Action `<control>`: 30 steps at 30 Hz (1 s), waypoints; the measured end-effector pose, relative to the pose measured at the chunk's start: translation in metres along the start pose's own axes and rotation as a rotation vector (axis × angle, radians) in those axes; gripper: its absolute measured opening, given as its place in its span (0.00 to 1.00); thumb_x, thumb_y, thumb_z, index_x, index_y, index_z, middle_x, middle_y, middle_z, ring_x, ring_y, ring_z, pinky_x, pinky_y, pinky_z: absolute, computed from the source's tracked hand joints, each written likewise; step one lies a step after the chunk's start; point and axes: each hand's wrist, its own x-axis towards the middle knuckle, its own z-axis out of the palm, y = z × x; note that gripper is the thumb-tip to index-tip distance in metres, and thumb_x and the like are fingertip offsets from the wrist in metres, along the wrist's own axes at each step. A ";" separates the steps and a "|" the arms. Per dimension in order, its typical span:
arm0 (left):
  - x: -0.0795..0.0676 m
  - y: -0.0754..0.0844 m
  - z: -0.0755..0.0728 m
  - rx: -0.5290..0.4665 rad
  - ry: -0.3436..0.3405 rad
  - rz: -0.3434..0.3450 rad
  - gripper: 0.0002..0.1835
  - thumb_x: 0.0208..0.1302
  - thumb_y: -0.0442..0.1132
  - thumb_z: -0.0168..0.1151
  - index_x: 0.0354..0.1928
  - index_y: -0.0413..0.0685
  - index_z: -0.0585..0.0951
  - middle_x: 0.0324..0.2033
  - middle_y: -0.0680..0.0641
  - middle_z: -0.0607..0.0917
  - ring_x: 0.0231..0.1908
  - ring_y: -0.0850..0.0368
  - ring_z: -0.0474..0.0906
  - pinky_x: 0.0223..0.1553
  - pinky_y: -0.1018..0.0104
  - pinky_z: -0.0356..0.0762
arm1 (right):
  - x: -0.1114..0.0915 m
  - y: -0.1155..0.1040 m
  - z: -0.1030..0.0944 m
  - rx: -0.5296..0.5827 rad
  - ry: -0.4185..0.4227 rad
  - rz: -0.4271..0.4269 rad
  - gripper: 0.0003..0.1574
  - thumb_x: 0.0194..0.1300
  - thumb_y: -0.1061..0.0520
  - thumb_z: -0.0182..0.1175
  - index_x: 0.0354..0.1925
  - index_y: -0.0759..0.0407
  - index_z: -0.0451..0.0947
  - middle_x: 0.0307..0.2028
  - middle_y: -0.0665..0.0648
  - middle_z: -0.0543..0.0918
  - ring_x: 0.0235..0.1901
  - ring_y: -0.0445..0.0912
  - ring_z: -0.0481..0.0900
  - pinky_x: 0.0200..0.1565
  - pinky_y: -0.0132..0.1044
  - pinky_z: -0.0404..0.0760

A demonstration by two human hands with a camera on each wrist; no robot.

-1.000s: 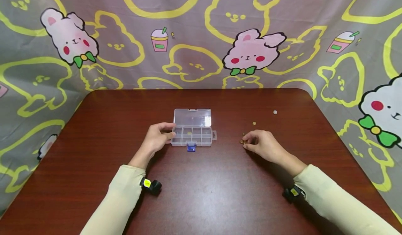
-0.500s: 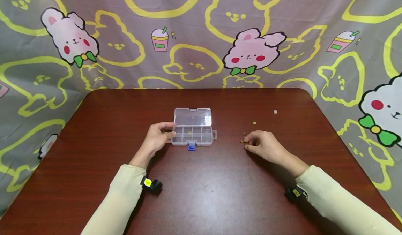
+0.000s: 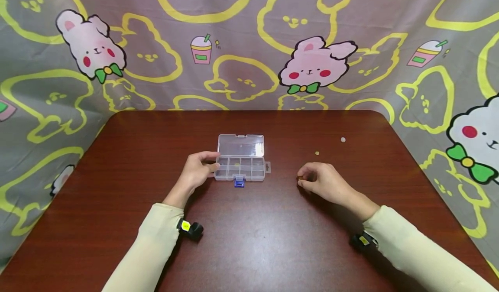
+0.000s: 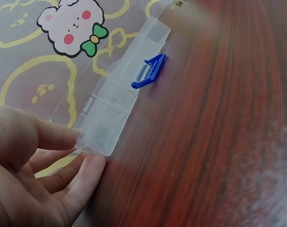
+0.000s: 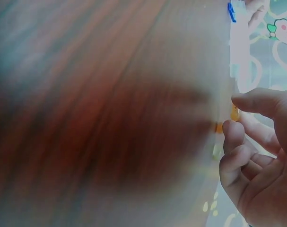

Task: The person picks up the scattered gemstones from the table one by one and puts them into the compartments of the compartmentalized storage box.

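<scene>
My left hand [image 3: 196, 169] grips the left end of a clear plastic compartment box [image 3: 255, 173], thumb on the near side. The box's lid [image 3: 241, 145] stands open at the back, and its blue latch [image 3: 239, 183] hangs at the front. One small yellowish piece [image 3: 236, 164] lies in a back-row compartment. Right of the box, my right hand [image 3: 325, 181] is low over the table. In the right wrist view its thumb and a finger pinch a small amber piece [image 5: 235, 112]. Another orange piece [image 5: 219, 127] shows right by the fingertips, partly hidden in the head view.
Behind the right hand a small yellow piece [image 3: 317, 153] lies on the brown table [image 3: 249, 240]. Farther back and right is a small white round piece [image 3: 343, 139]. A patterned cloth [image 3: 241, 36] hangs along the table's back and sides.
My right hand has shifted slightly left over the small brown pieces, and now covers those seen beside its fingertips before. The left hand stays on the box.
</scene>
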 end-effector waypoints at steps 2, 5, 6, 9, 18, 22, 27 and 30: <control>0.000 0.000 0.000 0.000 0.002 0.002 0.20 0.64 0.23 0.63 0.58 0.32 0.80 0.53 0.32 0.82 0.36 0.55 0.82 0.40 0.62 0.86 | 0.003 -0.003 0.002 -0.003 0.003 -0.001 0.07 0.58 0.65 0.70 0.35 0.57 0.82 0.24 0.46 0.80 0.18 0.40 0.77 0.23 0.32 0.75; 0.001 -0.001 0.000 0.001 0.003 0.004 0.20 0.64 0.23 0.63 0.58 0.32 0.80 0.53 0.32 0.82 0.35 0.56 0.82 0.41 0.62 0.86 | 0.008 -0.009 0.004 -0.008 0.013 -0.010 0.07 0.58 0.65 0.70 0.35 0.57 0.83 0.25 0.46 0.81 0.20 0.40 0.77 0.25 0.33 0.75; 0.001 -0.001 0.000 0.004 0.002 0.005 0.20 0.64 0.23 0.63 0.58 0.31 0.80 0.53 0.32 0.82 0.35 0.56 0.82 0.41 0.62 0.86 | 0.010 -0.011 0.005 -0.011 0.016 -0.014 0.07 0.57 0.64 0.70 0.35 0.57 0.83 0.25 0.46 0.81 0.21 0.40 0.77 0.26 0.33 0.76; 0.002 0.000 0.001 0.005 0.003 0.005 0.20 0.64 0.23 0.62 0.58 0.32 0.80 0.53 0.32 0.82 0.35 0.56 0.82 0.41 0.61 0.86 | 0.016 -0.016 0.008 -0.018 0.023 -0.027 0.07 0.58 0.64 0.71 0.36 0.58 0.83 0.27 0.46 0.82 0.23 0.40 0.77 0.28 0.33 0.76; 0.002 0.003 0.004 0.026 0.014 0.014 0.20 0.65 0.24 0.62 0.59 0.35 0.80 0.52 0.34 0.83 0.36 0.54 0.81 0.38 0.64 0.85 | 0.036 -0.031 0.015 -0.009 0.051 -0.058 0.08 0.57 0.64 0.72 0.38 0.60 0.84 0.28 0.49 0.83 0.25 0.40 0.77 0.28 0.35 0.76; 0.001 0.001 0.003 0.024 0.016 0.013 0.20 0.65 0.24 0.62 0.59 0.34 0.80 0.52 0.34 0.82 0.35 0.55 0.81 0.38 0.65 0.85 | 0.045 -0.037 0.020 0.022 0.056 -0.064 0.08 0.58 0.63 0.71 0.38 0.61 0.85 0.28 0.49 0.84 0.25 0.41 0.78 0.29 0.35 0.77; 0.000 -0.003 0.002 0.022 0.015 0.023 0.19 0.65 0.24 0.62 0.58 0.34 0.80 0.52 0.34 0.82 0.34 0.56 0.80 0.39 0.65 0.84 | 0.055 -0.045 0.028 0.064 0.051 -0.065 0.09 0.59 0.62 0.72 0.39 0.62 0.85 0.28 0.49 0.84 0.26 0.42 0.80 0.30 0.36 0.79; 0.000 -0.003 0.003 0.014 0.015 0.034 0.19 0.64 0.24 0.62 0.58 0.33 0.80 0.52 0.33 0.82 0.33 0.57 0.80 0.39 0.66 0.84 | 0.059 -0.050 0.032 0.081 0.052 -0.067 0.09 0.58 0.63 0.72 0.39 0.63 0.85 0.29 0.50 0.85 0.27 0.42 0.80 0.32 0.37 0.80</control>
